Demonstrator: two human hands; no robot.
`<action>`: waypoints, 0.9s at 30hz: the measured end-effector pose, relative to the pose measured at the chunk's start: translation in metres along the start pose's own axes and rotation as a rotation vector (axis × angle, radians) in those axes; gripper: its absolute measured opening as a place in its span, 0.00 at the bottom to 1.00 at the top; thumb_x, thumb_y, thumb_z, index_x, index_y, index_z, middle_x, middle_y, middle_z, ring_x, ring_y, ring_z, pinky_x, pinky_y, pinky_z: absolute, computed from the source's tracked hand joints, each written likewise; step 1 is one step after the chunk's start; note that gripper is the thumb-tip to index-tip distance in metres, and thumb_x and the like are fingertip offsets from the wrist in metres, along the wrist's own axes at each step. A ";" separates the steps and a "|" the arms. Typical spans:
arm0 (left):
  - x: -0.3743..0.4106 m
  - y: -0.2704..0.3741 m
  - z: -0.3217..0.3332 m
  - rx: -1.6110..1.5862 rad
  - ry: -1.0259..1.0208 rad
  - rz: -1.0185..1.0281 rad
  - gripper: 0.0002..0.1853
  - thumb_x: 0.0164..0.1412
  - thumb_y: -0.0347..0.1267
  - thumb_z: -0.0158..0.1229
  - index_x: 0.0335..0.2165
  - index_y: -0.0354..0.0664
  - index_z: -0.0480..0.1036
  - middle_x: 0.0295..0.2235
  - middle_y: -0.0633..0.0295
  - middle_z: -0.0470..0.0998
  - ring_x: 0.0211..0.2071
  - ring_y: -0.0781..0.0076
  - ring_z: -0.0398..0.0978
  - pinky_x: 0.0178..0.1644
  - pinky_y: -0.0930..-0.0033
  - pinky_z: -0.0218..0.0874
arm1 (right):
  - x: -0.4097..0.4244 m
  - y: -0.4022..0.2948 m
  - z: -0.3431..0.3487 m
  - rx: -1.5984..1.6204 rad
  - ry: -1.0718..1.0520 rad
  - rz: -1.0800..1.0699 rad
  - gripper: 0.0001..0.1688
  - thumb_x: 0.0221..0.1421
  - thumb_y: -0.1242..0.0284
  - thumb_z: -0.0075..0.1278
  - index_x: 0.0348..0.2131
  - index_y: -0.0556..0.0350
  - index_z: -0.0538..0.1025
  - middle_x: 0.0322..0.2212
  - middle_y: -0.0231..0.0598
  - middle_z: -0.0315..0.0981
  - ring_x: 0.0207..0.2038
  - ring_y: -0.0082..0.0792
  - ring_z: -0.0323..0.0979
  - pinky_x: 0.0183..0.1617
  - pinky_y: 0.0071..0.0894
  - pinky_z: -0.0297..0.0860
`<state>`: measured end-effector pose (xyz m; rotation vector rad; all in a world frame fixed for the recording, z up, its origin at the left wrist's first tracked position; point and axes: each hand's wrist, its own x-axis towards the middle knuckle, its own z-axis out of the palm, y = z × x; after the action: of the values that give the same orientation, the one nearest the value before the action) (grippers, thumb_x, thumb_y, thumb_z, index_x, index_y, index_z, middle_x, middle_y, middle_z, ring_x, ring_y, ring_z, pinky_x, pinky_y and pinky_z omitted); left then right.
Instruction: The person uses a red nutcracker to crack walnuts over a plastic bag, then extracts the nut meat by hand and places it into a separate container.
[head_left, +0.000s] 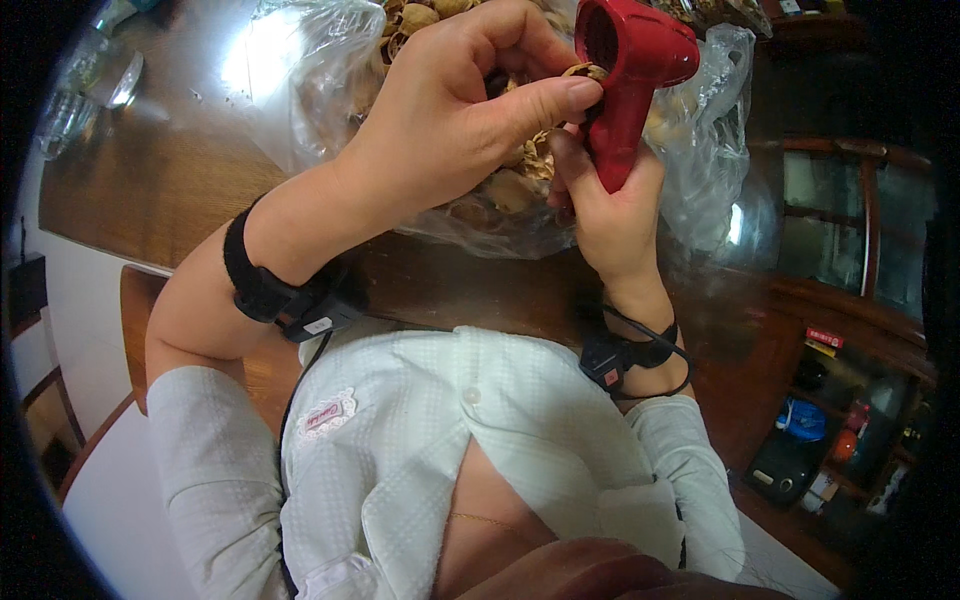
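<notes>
My left hand (442, 127) pinches a piece of walnut shell (586, 71) between thumb and fingers, at the rim of a red nutcracker's cup-shaped head. Wrapped around the lower part of this red nutcracker (634, 97) is my right hand (619, 217), which holds it upright with its round mouth towards the left hand. Below both hands, broken walnut shells (536, 161) lie in a clear plastic bag (697, 150). My left hand hides part of the shells and the piece's far side.
Larger shells or walnuts (417, 18) sit in the bag at the top. Glassware (67, 120) stands on the left of the brown wooden table (150, 180). A wooden cabinet with glass panes (825, 217) is at the right. Wrist straps with a cable (649, 330) are on both arms.
</notes>
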<state>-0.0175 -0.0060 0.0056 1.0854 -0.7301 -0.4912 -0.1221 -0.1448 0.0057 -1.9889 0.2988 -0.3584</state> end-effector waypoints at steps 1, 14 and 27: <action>0.000 0.002 0.000 0.024 0.002 0.008 0.06 0.60 0.27 0.56 0.33 0.36 0.67 0.25 0.68 0.73 0.23 0.89 0.67 0.25 0.86 0.57 | 0.000 0.000 -0.002 0.010 -0.009 -0.005 0.14 0.52 0.73 0.55 0.39 0.61 0.75 0.30 0.42 0.77 0.33 0.29 0.74 0.39 0.31 0.69; 0.000 0.000 -0.005 0.192 0.028 0.042 0.08 0.58 0.31 0.60 0.33 0.39 0.71 0.29 0.69 0.75 0.29 0.86 0.72 0.28 0.85 0.61 | 0.000 -0.005 -0.006 0.063 -0.033 0.014 0.14 0.54 0.70 0.54 0.38 0.62 0.76 0.25 0.38 0.76 0.28 0.25 0.72 0.34 0.27 0.68; -0.001 -0.007 -0.001 0.205 0.043 0.110 0.08 0.57 0.29 0.60 0.33 0.39 0.68 0.29 0.70 0.74 0.28 0.87 0.70 0.29 0.85 0.62 | 0.005 0.001 -0.008 -0.174 0.053 -0.188 0.11 0.53 0.72 0.55 0.33 0.63 0.76 0.21 0.34 0.74 0.22 0.20 0.68 0.25 0.22 0.63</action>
<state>-0.0174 -0.0080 -0.0015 1.2357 -0.8105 -0.3030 -0.1207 -0.1539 0.0089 -2.1881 0.1811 -0.5200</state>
